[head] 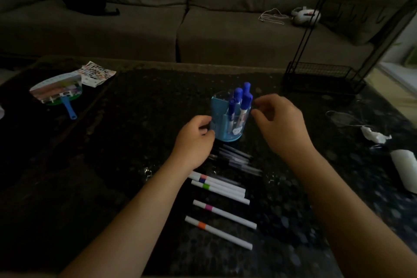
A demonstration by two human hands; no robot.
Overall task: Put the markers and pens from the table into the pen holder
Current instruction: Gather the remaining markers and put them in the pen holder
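Observation:
A blue pen holder (220,127) stands on the dark table (112,153) with several blue-capped markers (244,102) upright in it. My left hand (195,140) touches the holder's left side, fingers curled against it. My right hand (281,119) hovers just right of the holder, fingers apart, holding nothing. In front of the holder lie several dark clear-barrelled pens (237,160). Nearer me lie several white markers with coloured bands: a close group (222,188), one with a pink band (225,213) and one with an orange band (217,231).
A hand fan with a blue handle (59,92) and a printed sheet (97,74) lie at the far left. A black wire rack (322,74) stands at the back right. Crumpled white paper (374,135) and a white roll (406,169) sit right. A grey sofa (180,18) is behind.

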